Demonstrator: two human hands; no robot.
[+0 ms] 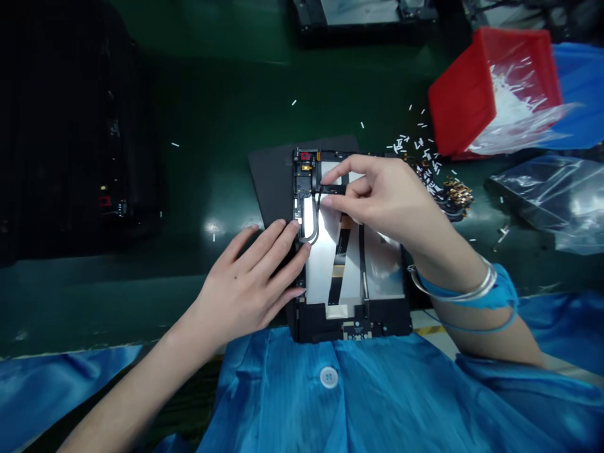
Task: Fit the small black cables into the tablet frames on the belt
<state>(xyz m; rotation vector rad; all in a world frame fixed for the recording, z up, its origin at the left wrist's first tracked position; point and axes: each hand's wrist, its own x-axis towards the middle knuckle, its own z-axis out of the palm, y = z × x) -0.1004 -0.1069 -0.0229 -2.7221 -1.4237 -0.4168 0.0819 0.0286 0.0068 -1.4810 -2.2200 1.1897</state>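
Note:
An opened tablet (pixel 387 270) with silver inner panels and a black frame lies at the front edge of the green bench. Its lower end is close to my blue smock. My left hand (pixel 257 277) is open, its fingers spread along the tablet's left edge. Over the upper part, the thumb and index finger of my right hand (pixel 377 189) are closed on a thin black cable (pixel 317 220), which loops down near the left edge. My fingers partly hide its upper end. A dark flat ribbon (pixel 338 267) runs across the silver panel.
A dark grey sheet (pixel 271 170) lies partly under the tablet. To the right are a tipped red bin (pixel 455 104) of small white strips, scattered strips, a bundle of gold-tipped cables (pixel 457 192) and a clear plastic bag (pixel 561 195). Dark stacked devices (pixel 70 138) stand left.

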